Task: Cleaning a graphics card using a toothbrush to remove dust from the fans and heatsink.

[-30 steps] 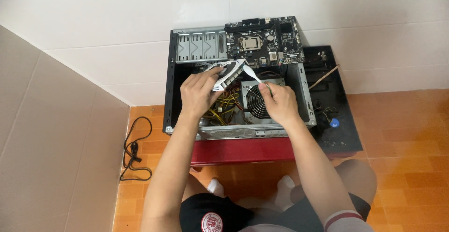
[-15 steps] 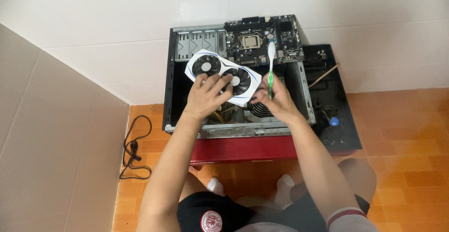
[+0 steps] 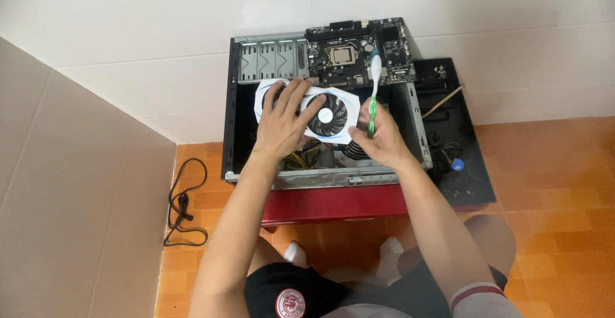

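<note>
Your left hand (image 3: pixel 282 129) lies flat on the card (image 3: pixel 307 110), fingers spread across its left fan; whether the thumb grips underneath, I can't tell. Your right hand (image 3: pixel 378 140) is clamped on the brush (image 3: pixel 373 97), fingers closed round the green handle.

Card: white, two fans, face up, held above the open case (image 3: pixel 232 132). Long axis runs left-right, slightly tilted down to the right. Its left end is near the case's left wall; its right end is just beside your right hand. Top edge sits near the drive cage (image 3: pixel 269 62) and the board (image 3: pixel 359 52).

Brush: long axis near vertical, head up, pointing away from you. The white head overlaps the board's lower right area; touching or hovering, can't tell. The handle passes just beside the card's right edge.

Room: tight inside the case. Walls left and right, cables (image 3: pixel 298 161) and a cooler fan (image 3: pixel 355 151) below the card. Case sits on a red stand (image 3: pixel 333 203). The black panel (image 3: pixel 461 164) lies right of the case with a thin stick (image 3: pixel 443 101) and a blue cap (image 3: pixel 457 163) on it. Open floor left of the case, apart from a black cord (image 3: pixel 181 203). Wall sits close behind the board. Your knees are just below the stand.
</note>
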